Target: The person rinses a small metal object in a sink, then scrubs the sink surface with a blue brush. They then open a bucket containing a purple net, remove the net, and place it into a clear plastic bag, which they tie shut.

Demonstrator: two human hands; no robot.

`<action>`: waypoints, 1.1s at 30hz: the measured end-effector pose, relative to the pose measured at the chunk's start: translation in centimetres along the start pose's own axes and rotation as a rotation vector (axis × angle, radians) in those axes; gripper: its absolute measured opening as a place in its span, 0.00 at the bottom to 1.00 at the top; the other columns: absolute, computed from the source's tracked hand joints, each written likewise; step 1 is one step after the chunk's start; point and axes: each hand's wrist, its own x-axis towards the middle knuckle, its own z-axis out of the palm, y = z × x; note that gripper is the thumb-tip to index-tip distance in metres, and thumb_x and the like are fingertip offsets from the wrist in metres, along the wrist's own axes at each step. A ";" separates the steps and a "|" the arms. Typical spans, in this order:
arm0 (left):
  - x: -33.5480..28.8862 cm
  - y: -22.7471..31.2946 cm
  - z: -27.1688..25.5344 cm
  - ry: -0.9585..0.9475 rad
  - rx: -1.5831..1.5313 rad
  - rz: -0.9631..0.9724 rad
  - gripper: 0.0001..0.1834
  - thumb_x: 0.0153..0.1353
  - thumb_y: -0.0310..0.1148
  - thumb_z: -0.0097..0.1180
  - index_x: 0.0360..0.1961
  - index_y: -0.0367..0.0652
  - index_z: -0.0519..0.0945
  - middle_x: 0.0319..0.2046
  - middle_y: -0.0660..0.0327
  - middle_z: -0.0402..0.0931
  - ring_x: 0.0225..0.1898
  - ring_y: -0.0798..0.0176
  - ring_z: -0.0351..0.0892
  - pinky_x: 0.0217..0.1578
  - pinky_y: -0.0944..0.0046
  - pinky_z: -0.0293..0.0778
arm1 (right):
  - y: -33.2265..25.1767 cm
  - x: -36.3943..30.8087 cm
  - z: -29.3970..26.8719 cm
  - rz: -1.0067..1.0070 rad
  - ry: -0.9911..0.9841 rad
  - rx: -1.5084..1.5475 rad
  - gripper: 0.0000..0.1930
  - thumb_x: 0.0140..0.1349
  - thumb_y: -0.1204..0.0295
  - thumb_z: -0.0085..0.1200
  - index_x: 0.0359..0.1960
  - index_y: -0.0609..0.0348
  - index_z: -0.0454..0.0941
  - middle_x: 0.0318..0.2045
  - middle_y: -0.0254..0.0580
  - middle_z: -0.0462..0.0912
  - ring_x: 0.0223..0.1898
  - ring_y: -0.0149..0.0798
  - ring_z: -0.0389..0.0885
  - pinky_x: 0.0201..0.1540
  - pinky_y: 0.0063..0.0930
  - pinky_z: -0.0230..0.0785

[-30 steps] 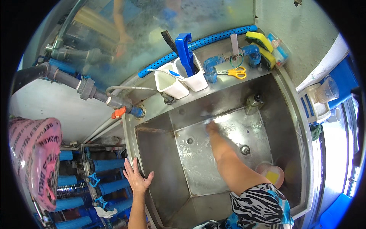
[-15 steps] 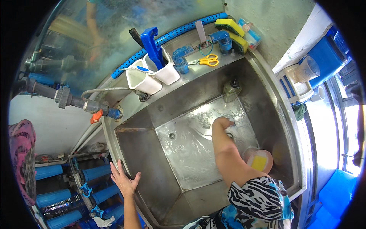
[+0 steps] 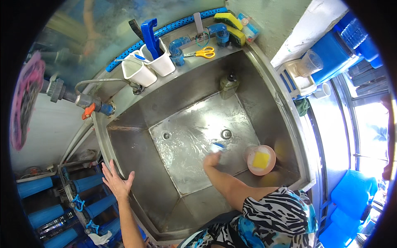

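A deep steel sink with wet streaks and suds on its floor fills the middle. Over that floor, my right hand is closed on what looks like a small blue-and-white scrub brush, blurred and partly hidden by the hand. Just beyond it lies the round drain. My left hand is open with fingers spread, at the sink's left rim. A pink bowl holding a yellow sponge sits in the sink's right part. By the far wall of the basin stands a pump bottle.
Along the back ledge are white holders with brushes, yellow-handled scissors, blue pipe fittings and stacked sponges. An orange-handled valve juts in at the left. Blue tubes lie below left, blue containers at right.
My right hand has drawn nearer and leftward across the sink floor, uncovering the drain and bringing the blue-and-white scrub brush into sight. My left hand stays spread by the rim. The view has shifted.
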 end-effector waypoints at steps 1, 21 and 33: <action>-0.1 -0.1 0.0 0.002 -0.002 0.010 0.56 0.37 0.52 0.68 0.69 0.55 0.55 0.71 0.47 0.42 0.70 0.43 0.45 0.63 0.33 0.45 | 1.8 0.6 -1.5 0.082 0.132 0.009 0.19 0.63 0.65 0.49 0.50 0.66 0.72 0.38 0.52 0.81 0.42 0.47 0.79 0.49 0.38 0.69; -0.3 -1.0 -0.5 0.025 -0.080 0.005 0.56 0.36 0.57 0.67 0.67 0.52 0.57 0.69 0.43 0.42 0.69 0.37 0.44 0.65 0.36 0.43 | 1.7 5.6 -11.9 -1.344 -1.532 -1.516 0.14 0.50 0.72 0.57 0.42 0.53 0.80 0.43 0.47 0.81 0.48 0.53 0.79 0.47 0.47 0.72; -0.2 -1.6 -0.9 -0.017 -0.110 -0.015 0.56 0.39 0.58 0.67 0.68 0.51 0.57 0.70 0.44 0.38 0.69 0.36 0.42 0.64 0.33 0.42 | 0.8 -14.0 4.7 -1.372 -1.380 -1.085 0.15 0.56 0.75 0.49 0.46 0.52 0.78 0.44 0.51 0.81 0.47 0.51 0.79 0.49 0.45 0.72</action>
